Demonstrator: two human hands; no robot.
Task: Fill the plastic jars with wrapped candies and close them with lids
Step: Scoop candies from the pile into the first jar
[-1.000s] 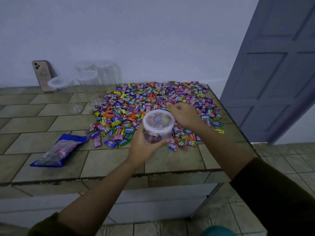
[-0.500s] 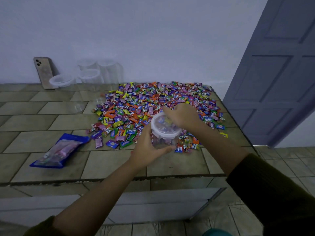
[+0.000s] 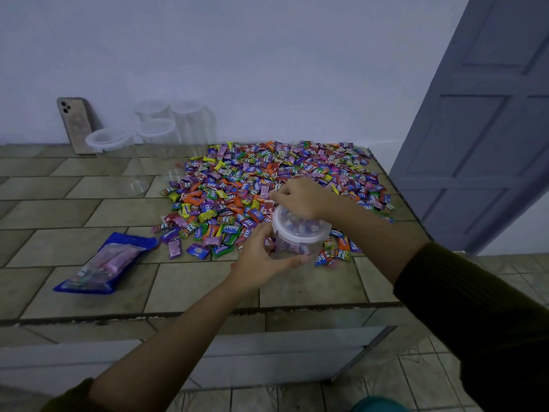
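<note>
Gripping candy-filled jar and lid: left hand, right hand.

You are working in a home, room type not determinable. Evidence: built-in tiled worktop set against a plain painted wall; panelled door beyond its right edge; tiled floor; phone propped at the worktop's far-left edge.

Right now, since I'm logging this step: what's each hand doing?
Left hand: holds the jar by its side.
Right hand: fingers curled on the lid, at its far edge.
</note>
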